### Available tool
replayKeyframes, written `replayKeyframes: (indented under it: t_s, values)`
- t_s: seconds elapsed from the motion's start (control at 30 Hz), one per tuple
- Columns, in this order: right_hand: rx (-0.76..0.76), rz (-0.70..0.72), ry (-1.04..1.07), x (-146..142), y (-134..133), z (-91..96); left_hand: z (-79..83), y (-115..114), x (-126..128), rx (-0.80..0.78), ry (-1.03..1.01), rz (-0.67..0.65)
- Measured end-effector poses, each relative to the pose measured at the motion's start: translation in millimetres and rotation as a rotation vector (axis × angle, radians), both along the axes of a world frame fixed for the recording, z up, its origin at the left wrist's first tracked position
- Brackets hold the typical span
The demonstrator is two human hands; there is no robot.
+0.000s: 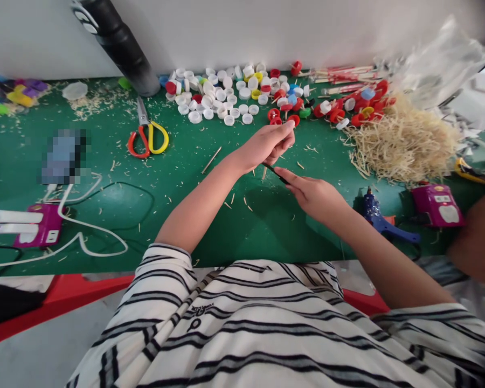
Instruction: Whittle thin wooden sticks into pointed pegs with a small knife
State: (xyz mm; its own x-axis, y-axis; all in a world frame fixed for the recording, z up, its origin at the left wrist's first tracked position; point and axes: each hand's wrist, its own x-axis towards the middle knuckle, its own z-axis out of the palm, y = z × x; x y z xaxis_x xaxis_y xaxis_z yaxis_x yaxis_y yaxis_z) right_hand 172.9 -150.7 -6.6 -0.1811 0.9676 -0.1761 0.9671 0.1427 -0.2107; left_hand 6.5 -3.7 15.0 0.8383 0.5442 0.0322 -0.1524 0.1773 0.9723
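Observation:
My left hand (pixel 275 144) is closed above the middle of the green table (pixel 234 226). What its fingers hold is hidden. My right hand (pixel 313 195) grips a thin black tool (pixel 275 172), perhaps a knife. The tool's far end reaches toward the underside of my left fist. Short pale wood slivers (pixel 247 205) lie below the hands, and a thin wooden stick (pixel 211 160) is to their left. Red bottle caps (pixel 274 114) sit just beyond my left fingers, beside a spread of white bottle caps (pixel 220 96).
Scissors (pixel 145 132) and a black bottle (pixel 123 51) stand out at the left, with a phone (pixel 62 156), cable and purple power socket (pixel 44 223). To the right are a pile of wood shavings (pixel 404 140), a blue glue gun (pixel 382 218) and another purple socket (pixel 436 206). Someone's arm (pixel 479 237) appears far right.

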Motion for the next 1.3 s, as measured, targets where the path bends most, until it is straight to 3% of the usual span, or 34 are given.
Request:
replayKeyframes:
  t_s: [0.1, 0.23, 0.43, 0.83, 1.3]
  values:
    - [-0.067, 0.018, -0.101, 1.6, -5.2, -4.2, -0.8, 0.9, -1.2, 0.000, 0.014, -0.004]
    - [-0.051, 0.005, -0.141, -1.3, -12.7, -4.8, -2.0, 2.5, -1.8, -0.016, 0.033, 0.033]
    - [0.010, -0.068, -0.145, -10.7, -7.0, 9.6, -1.4, 0.5, 2.6, 0.006, 0.024, 0.035]
    - [-0.098, -0.161, -0.110, -39.2, -0.9, 26.7, -4.3, -1.7, 6.2, -0.029, 0.064, 0.140]
    - [-0.088, -0.212, -0.113, -43.4, -14.0, 20.6, -4.2, -8.2, 13.5, -0.106, 0.032, 0.078]
